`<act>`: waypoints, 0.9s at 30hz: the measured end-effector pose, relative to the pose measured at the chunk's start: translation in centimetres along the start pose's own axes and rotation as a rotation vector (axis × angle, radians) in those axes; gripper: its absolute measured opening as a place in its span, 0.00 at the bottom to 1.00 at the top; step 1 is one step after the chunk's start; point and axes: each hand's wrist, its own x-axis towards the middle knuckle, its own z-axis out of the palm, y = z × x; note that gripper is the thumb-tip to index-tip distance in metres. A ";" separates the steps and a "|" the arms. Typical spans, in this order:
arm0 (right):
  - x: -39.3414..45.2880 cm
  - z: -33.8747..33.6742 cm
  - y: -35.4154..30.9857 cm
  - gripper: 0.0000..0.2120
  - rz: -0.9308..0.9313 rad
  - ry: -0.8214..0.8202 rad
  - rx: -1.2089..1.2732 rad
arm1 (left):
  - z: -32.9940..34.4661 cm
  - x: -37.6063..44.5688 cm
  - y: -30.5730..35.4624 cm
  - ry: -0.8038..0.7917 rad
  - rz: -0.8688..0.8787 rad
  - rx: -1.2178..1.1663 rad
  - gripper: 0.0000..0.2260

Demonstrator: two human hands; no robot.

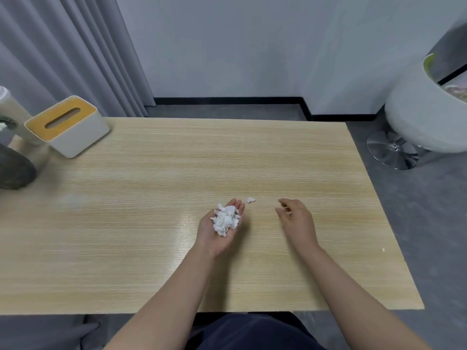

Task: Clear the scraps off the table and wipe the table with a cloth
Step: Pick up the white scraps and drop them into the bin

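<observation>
- The left hand (219, 228) lay palm up over the desk (151, 198), fingers relaxed, cupping a pile of white scraps (225, 219).
- The right hand (295, 218) hovered nearby, loosely curled, holding nothing.
- One stray scrap (251, 200) lay on the desk just beyond the left fingertips.

Looks like an office or lounge corner, not a kitchen or lab.
Plain wood-grain desk (252, 152) against a bare wall, grey curtain (63, 51), grey floor (429, 198), black skirting (227, 100). Tissue box (68, 125) on the desk, white swivel chair (419, 114) on a chrome base beside it.
</observation>
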 end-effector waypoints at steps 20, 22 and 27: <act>5.3 2.3 3.1 0.15 0.311 -0.136 -0.435 | 0.7 -0.1 -0.8 -0.040 0.221 -0.186 0.17; 5.2 2.6 3.3 0.10 0.250 -0.131 -0.443 | -0.2 0.3 -0.4 -0.048 0.168 -0.210 0.19; 5.5 2.3 3.4 0.09 0.211 -0.128 -0.335 | -0.3 -0.3 -0.5 -0.097 0.220 -0.253 0.19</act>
